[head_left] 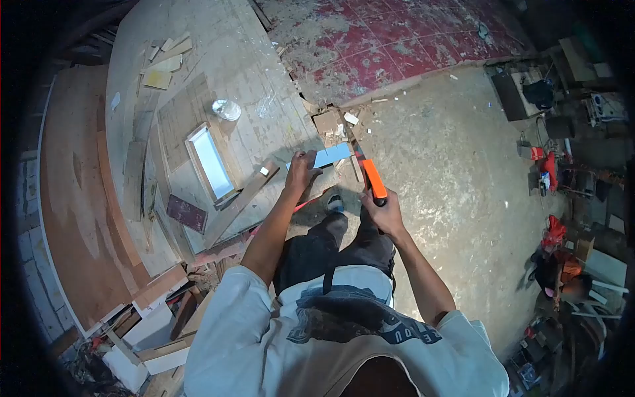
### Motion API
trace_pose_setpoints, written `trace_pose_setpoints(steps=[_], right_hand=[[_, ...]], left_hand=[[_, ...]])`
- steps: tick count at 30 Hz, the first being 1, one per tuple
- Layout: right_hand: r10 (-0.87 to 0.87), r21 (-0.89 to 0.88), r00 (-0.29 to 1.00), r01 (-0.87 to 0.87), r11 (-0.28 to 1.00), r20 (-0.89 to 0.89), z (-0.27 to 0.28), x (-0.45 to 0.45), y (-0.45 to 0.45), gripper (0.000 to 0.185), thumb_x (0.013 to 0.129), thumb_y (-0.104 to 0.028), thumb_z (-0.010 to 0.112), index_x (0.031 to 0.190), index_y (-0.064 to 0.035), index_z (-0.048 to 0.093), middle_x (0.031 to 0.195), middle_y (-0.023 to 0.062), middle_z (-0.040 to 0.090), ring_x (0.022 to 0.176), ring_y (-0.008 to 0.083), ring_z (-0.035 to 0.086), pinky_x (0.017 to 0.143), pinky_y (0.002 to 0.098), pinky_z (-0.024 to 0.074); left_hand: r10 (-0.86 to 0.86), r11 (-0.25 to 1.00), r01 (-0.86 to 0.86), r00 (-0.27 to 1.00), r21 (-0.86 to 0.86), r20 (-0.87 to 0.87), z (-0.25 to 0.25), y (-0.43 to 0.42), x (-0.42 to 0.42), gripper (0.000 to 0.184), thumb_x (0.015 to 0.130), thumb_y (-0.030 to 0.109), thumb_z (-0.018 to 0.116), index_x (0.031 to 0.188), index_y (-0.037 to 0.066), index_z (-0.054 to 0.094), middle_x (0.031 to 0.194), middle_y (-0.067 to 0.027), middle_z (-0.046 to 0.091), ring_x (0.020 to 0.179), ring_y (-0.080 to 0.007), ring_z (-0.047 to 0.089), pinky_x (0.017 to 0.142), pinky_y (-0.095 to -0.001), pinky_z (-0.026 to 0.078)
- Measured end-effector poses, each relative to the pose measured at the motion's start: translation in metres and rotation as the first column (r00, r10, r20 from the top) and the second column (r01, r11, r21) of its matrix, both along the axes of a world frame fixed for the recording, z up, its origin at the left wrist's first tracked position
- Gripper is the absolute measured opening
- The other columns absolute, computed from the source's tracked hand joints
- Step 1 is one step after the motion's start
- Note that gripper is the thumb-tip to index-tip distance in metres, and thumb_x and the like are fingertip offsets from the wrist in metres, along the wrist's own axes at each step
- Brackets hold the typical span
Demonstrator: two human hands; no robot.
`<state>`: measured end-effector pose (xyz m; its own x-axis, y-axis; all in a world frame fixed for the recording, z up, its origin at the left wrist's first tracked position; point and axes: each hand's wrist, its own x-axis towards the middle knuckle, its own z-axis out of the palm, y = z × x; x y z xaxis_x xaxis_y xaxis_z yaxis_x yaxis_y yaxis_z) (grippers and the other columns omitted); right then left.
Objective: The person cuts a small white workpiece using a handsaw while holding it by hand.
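My right hand point(384, 210) is wrapped round the orange handle of a hand saw point(374, 178). The saw's dark blade points away from me, crossing beside the right end of a light blue strip of board point(333, 155). My left hand point(302, 173) grips the other end of this strip at the edge of the worktable point(254, 79). Whether the blade's teeth are in the board cannot be made out. Small wood offcuts point(327, 122) lie just beyond the strip.
On the worktable are a shallow wooden frame with a pale blue panel point(210, 162), a wooden plank point(239, 205), a dark red block point(187, 213) and a clear container point(227, 110). A large brown board point(83, 172) lies left. Clutter lines the right side of the concrete floor point(456, 172).
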<state>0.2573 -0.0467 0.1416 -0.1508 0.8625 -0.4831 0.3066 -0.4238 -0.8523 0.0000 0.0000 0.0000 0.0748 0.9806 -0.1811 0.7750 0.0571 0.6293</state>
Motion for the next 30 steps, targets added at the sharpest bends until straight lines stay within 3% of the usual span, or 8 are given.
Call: trace_pose_setpoints(steps=[3,9,12,14,19,21,25,30], right_hand=[[0.054,0.162,0.995,-0.040,0.986,-0.081,0.003,-0.009,0.012,0.019,0.085,-0.016,0.066,0.077,-0.0021,0.055,0.062,0.0001,0.049,0.059,0.0086,0.045,0.055,0.0266,0.0380],[0.112,0.149,0.993,-0.107,0.983,-0.028,0.034,-0.001,0.001,0.017,0.084,-0.013,0.066,0.088,0.0021,0.060,0.067,0.0059,0.058,0.065,0.0101,0.051,0.062,0.0287,0.0443],[0.115,0.155,0.991,-0.104,0.983,-0.063,0.051,0.001,0.000,0.016,0.083,-0.011,0.067,0.089,0.0022,0.061,0.067,0.0067,0.058,0.064,0.0105,0.051,0.061,0.0284,0.0444],[0.102,0.182,0.990,-0.084,0.980,-0.093,0.062,0.001,0.002,0.016,0.082,-0.011,0.068,0.084,0.0022,0.059,0.065,0.0070,0.056,0.062,0.0106,0.050,0.059,0.0276,0.0434],[0.182,0.149,0.981,-0.171,0.974,-0.063,0.071,0.003,0.003,0.020,0.081,-0.011,0.069,0.080,0.0025,0.054,0.064,0.0087,0.054,0.061,0.0119,0.049,0.058,0.0285,0.0425],[0.187,0.146,0.979,-0.174,0.974,-0.082,0.072,0.002,0.003,0.020,0.081,-0.011,0.069,0.086,0.0031,0.055,0.066,0.0111,0.054,0.061,0.0146,0.051,0.060,0.0296,0.0432],[0.234,0.162,0.970,-0.221,0.962,-0.063,0.085,-0.003,0.008,0.033,0.081,-0.007,0.065,0.109,0.0026,0.051,0.073,0.0184,0.056,0.065,0.0286,0.058,0.066,0.0338,0.0467],[0.265,0.153,0.960,-0.250,0.956,-0.086,0.089,-0.009,0.008,0.036,0.081,-0.004,0.062,0.113,0.0021,0.048,0.084,0.0260,0.060,0.084,0.0412,0.063,0.071,0.0381,0.0487]], left_hand=[[-0.028,0.984,0.029,1.000,0.174,-0.011,-0.008,0.018,-0.005,0.056,0.056,0.014,0.085,0.104,0.009,0.056,0.092,-0.0122,0.063,0.098,-0.0344,0.055,0.082,-0.0454,0.045],[-0.040,0.938,0.068,0.995,0.339,-0.089,0.002,0.012,0.011,0.043,0.068,0.019,0.078,0.104,0.005,0.057,0.091,-0.0134,0.064,0.096,-0.0358,0.056,0.081,-0.0417,0.045],[0.069,0.923,-0.082,0.996,0.375,0.048,-0.006,0.015,0.010,0.025,0.078,0.018,0.070,0.094,0.002,0.060,0.087,-0.0149,0.062,0.089,-0.0359,0.056,0.078,-0.0422,0.043],[0.375,0.872,-0.376,0.925,0.314,0.065,-0.023,0.023,0.006,0.014,0.083,0.015,0.065,0.082,0.002,0.059,0.081,-0.0147,0.060,0.080,-0.0341,0.056,0.074,-0.0434,0.042],[0.417,0.812,-0.378,0.909,0.445,0.011,-0.026,0.044,0.022,0.020,0.085,0.015,0.061,0.069,0.004,0.058,0.073,-0.0111,0.057,0.076,-0.0305,0.054,0.071,-0.0419,0.041],[0.384,0.839,-0.215,0.884,0.499,-0.267,-0.032,0.049,0.024,0.025,0.085,0.020,0.061,0.066,0.004,0.058,0.073,-0.0108,0.058,0.076,-0.0287,0.055,0.071,-0.0413,0.042],[0.430,0.835,-0.273,0.865,0.479,-0.257,-0.037,0.057,0.025,0.027,0.085,0.023,0.060,0.065,0.005,0.060,0.071,-0.0098,0.060,0.071,-0.0273,0.057,0.070,-0.0405,0.042],[0.413,0.835,-0.232,0.864,0.499,-0.289,-0.041,0.058,0.022,0.025,0.084,0.022,0.060,0.065,0.006,0.060,0.069,-0.0089,0.060,0.070,-0.0261,0.058,0.069,-0.0399,0.041]])
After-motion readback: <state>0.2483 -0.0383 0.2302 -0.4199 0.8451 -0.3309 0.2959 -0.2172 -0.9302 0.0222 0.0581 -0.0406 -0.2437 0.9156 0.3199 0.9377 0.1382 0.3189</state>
